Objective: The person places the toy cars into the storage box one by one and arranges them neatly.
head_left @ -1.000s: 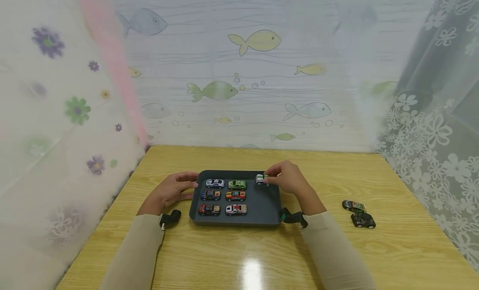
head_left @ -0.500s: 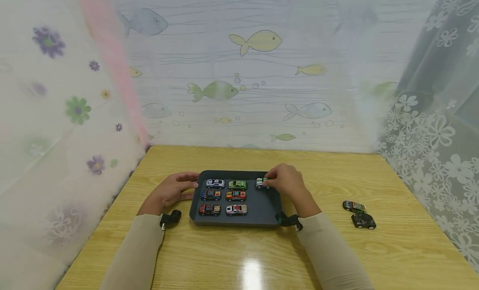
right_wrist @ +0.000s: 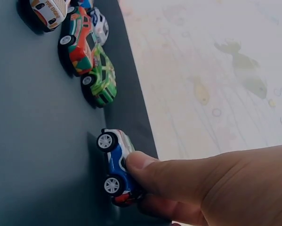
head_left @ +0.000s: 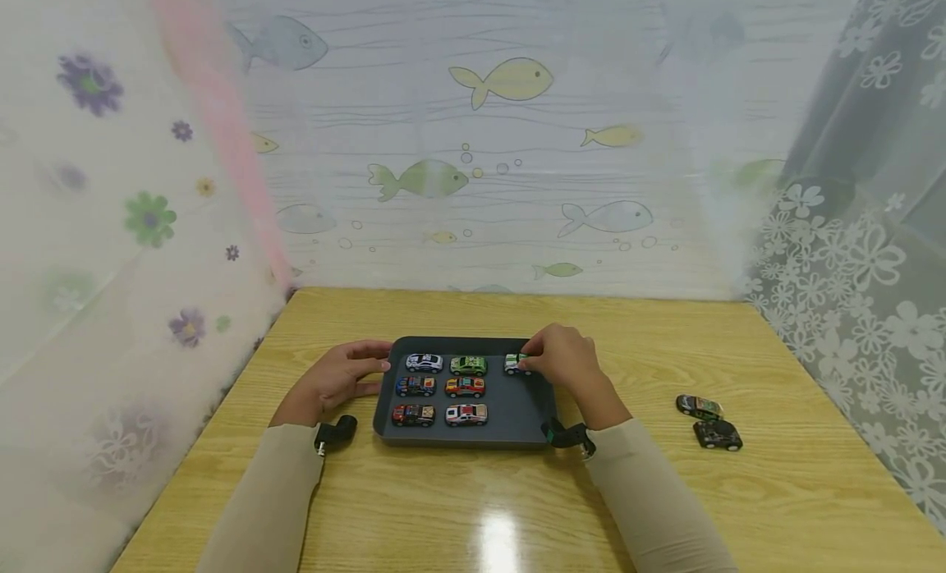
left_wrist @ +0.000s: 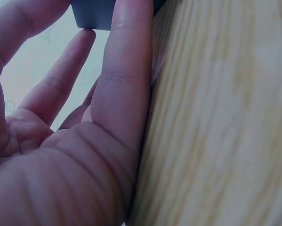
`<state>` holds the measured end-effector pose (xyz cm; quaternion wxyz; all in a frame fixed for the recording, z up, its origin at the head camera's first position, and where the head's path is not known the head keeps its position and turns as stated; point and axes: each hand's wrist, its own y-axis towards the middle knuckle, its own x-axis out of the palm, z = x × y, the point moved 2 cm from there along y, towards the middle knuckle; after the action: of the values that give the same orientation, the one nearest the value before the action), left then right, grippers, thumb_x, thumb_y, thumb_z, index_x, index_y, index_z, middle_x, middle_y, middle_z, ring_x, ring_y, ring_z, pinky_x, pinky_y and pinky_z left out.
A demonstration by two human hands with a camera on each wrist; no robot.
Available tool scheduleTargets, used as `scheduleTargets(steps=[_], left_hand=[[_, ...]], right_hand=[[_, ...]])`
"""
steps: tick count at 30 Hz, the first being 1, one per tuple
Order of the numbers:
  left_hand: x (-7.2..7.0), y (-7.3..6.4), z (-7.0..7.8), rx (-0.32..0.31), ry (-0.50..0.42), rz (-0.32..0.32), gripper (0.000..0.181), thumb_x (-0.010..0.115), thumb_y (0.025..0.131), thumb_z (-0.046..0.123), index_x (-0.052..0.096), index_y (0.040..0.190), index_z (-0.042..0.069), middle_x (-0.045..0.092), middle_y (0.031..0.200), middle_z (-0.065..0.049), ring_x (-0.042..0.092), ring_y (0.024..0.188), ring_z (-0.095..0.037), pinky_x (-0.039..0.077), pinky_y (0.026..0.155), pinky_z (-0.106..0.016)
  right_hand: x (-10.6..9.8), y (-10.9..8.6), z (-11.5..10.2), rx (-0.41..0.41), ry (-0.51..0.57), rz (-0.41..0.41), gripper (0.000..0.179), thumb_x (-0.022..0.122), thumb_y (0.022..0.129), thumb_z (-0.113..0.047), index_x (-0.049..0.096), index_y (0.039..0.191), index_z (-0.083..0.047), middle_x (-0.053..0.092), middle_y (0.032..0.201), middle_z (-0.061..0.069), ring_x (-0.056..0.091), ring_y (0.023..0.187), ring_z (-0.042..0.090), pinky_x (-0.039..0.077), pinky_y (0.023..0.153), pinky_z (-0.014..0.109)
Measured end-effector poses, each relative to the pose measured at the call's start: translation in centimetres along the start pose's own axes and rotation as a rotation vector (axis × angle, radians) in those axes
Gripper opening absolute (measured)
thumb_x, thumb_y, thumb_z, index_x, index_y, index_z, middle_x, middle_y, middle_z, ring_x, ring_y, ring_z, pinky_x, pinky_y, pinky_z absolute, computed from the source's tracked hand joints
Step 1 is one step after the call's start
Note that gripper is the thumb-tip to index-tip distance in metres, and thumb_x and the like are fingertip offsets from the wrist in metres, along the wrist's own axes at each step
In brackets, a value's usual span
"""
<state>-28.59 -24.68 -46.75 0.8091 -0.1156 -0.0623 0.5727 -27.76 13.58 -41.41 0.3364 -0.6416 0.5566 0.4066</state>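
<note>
My right hand (head_left: 567,358) pinches a small toy car (right_wrist: 116,162) between thumb and fingers at the far right of a dark grey tray (head_left: 517,440). White and green show on the car's top and blue on its side. Its wheels face the tray floor, close over it. My left hand (head_left: 342,376) is at the tray's left side, fingers extended and fingertips touching its outer wall. Also in the tray, a white car (head_left: 424,363), a green car (head_left: 469,365), a red-and-yellow car (head_left: 466,387) and several others stand in two columns.
On the wooden table (head_left: 473,507) to the right, a dark multicoloured toy car (head_left: 699,407) lies close to a black one (head_left: 718,435). A fish-patterned curtain (head_left: 473,228) hangs along the far table edge, with flowered cloth at both sides.
My right hand has come slightly nearer with the toy car, setting it lower by the tray's far wall, then nearly stopped. The left hand stays in place at the tray.
</note>
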Motion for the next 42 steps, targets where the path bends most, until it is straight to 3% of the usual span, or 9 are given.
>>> scheduleTargets(steps=[27, 35, 42], left_hand=[[0.1, 0.3, -0.1, -0.005, -0.005, 0.002, 0.058, 0.068, 0.101, 0.013, 0.046, 0.154, 0.008, 0.044, 0.158, -0.017, 0.068, 0.117, -0.02, 0.061, 0.096, -0.039], [0.0, 0.3, -0.3, -0.001, -0.006, -0.001, 0.061, 0.071, 0.1, 0.015, 0.045, 0.155, 0.007, 0.042, 0.16, -0.017, 0.066, 0.119, -0.019, 0.061, 0.097, -0.04], [0.0, 0.3, -0.3, 0.0, -0.008, 0.0, 0.064, 0.072, 0.099, 0.015, 0.044, 0.156, 0.006, 0.041, 0.16, -0.018, 0.066, 0.118, -0.019, 0.061, 0.097, -0.04]], right_hand=[[0.0, -0.1, 0.0, -0.014, -0.016, -0.026, 0.014, 0.08, 0.092, -0.031, 0.083, 0.105, -0.026, 0.079, 0.096, -0.01, 0.07, 0.097, 0.024, 0.042, 0.1, 0.063], [-0.4, -0.2, 0.4, -0.036, -0.001, 0.0, 0.016, 0.079, 0.094, -0.03, 0.083, 0.108, -0.026, 0.079, 0.102, -0.009, 0.069, 0.103, 0.025, 0.039, 0.104, 0.065], [-1.4, -0.5, 1.0, -0.085, -0.008, 0.038, 0.018, 0.077, 0.096, -0.029, 0.082, 0.112, -0.022, 0.079, 0.108, -0.004, 0.069, 0.108, 0.029, 0.047, 0.1, 0.063]])
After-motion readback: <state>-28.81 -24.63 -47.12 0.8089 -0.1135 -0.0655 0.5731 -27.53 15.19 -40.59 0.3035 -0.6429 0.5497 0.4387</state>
